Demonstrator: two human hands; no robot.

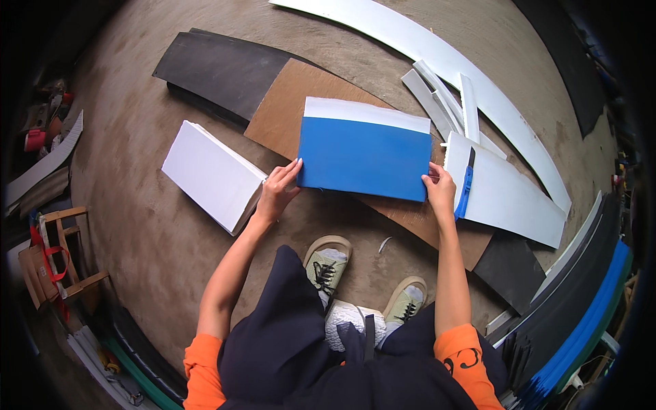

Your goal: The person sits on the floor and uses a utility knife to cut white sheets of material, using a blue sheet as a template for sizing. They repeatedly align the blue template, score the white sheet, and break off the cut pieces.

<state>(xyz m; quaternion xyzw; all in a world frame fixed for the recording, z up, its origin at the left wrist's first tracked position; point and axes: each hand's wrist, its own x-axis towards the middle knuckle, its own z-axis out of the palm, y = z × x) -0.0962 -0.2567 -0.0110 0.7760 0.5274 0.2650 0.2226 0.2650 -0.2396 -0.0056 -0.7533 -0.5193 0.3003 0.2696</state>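
Observation:
A blue rectangular sheet [365, 157] lies in front of me, its long sides running left to right. Past its far edge shows a strip of a white sheet [369, 113] beneath it. My left hand [277, 190] grips the blue sheet's near left corner between thumb and fingers. At the near right corner, my right hand [439, 188] pinches the edge the same way. A brown board [283, 102] lies under the sheets. Right of my right hand, a blue utility knife [467, 186] rests on a white panel [509, 188].
Left of the board sits a stack of white sheets [210, 176]. Black panels [219, 72] extend beyond it. Narrow white offcuts [437, 102] and a long white strip [471, 65] lie far right. Blue and black sheets [588, 307] stand near right; a wooden frame [65, 239] is left.

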